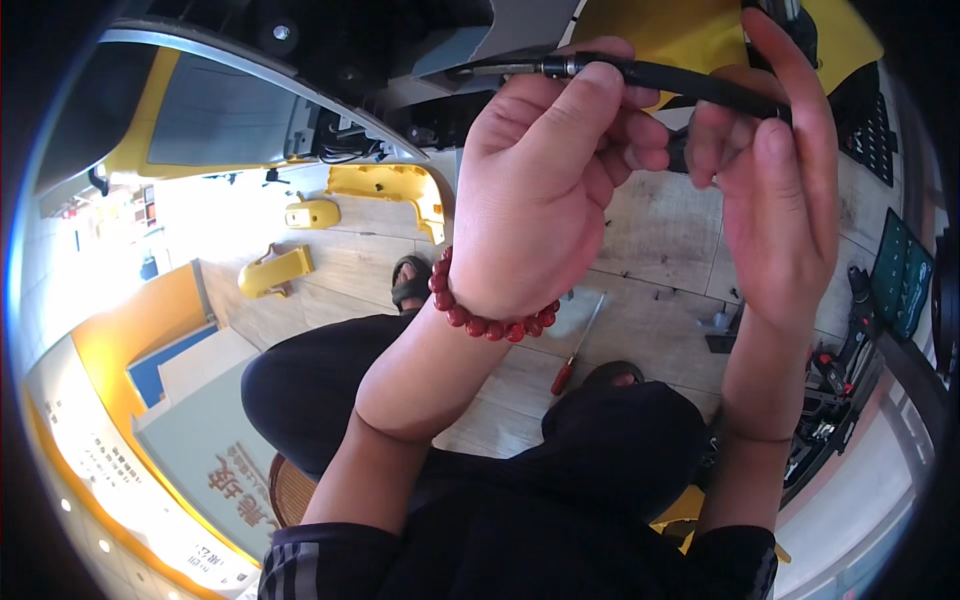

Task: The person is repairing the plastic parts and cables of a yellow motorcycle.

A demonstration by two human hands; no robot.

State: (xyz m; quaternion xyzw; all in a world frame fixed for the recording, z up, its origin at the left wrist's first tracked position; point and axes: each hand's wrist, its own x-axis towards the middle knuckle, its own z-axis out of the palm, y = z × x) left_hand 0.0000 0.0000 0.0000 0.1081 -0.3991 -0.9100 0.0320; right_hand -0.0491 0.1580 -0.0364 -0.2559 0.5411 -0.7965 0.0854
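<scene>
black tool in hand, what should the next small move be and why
Perhaps close the right hand on the rear end of the black tool: the left hand pinches it nearer its metal tip, while the right thumb shows just below.

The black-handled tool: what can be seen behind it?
Behind the black-handled tool, a yellow panel shows in part, with a grey panel near the metal tip. What lies behind the left hand and right hand is covered.
</scene>
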